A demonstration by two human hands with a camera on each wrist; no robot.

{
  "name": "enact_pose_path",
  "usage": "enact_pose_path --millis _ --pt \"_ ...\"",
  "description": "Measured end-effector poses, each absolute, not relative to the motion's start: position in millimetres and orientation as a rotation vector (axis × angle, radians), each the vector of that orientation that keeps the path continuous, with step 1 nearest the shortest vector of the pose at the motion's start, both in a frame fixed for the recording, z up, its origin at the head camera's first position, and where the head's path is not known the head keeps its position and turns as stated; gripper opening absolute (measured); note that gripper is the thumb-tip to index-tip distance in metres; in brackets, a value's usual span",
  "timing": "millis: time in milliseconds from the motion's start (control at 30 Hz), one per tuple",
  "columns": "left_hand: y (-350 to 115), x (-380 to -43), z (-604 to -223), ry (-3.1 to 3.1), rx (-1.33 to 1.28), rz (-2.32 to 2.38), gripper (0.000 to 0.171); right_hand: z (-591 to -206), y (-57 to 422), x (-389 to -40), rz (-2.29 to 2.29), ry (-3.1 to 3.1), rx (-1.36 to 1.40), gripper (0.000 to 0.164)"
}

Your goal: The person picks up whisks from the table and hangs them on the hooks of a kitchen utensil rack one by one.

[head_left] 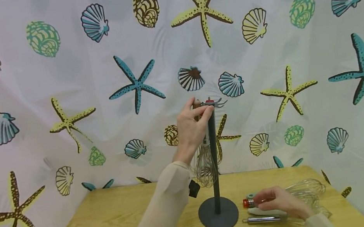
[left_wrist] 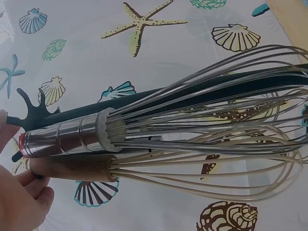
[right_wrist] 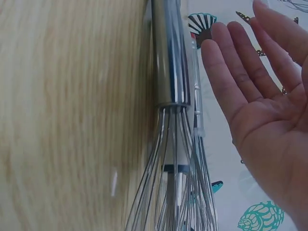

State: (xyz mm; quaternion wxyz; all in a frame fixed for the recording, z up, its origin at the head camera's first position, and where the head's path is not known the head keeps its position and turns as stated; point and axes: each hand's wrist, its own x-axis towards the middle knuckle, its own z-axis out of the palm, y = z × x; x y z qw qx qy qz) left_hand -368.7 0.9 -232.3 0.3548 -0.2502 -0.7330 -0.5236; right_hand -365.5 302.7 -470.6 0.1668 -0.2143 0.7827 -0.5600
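Note:
My left hand [head_left: 191, 126] is at the top of a dark upright stand [head_left: 219, 219] with hooks. Its fingers curl against the handle end of a wooden-handled whisk [left_wrist: 77, 167], while the thumb touches the dark hook rack [left_wrist: 36, 113]. Beside that whisk hangs a steel whisk with a red end [left_wrist: 62, 137], wires downward. Over the table's right side, my right hand [head_left: 281, 200] holds nothing, its fingers extended in the right wrist view. Below it lie a steel-handled whisk [head_left: 263, 219], a pale-handled whisk [head_left: 266, 210] and a red-ended whisk [head_left: 246, 203].
The wooden table [head_left: 120, 220] runs back to a white curtain [head_left: 84, 73] printed with shells and starfish, which also encloses both sides. A small black object [head_left: 194, 188] shows behind the stand's base, beside my left sleeve.

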Motion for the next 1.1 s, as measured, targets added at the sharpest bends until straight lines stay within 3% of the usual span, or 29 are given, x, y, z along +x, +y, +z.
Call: enact_pose_path --millis 1100 --pt "4.0 -371.6 -235.3 -1.854 -0.644 -1.354 0.027 -473.8 308.7 -353.8 -1.233 2.119 -0.721 0.038"
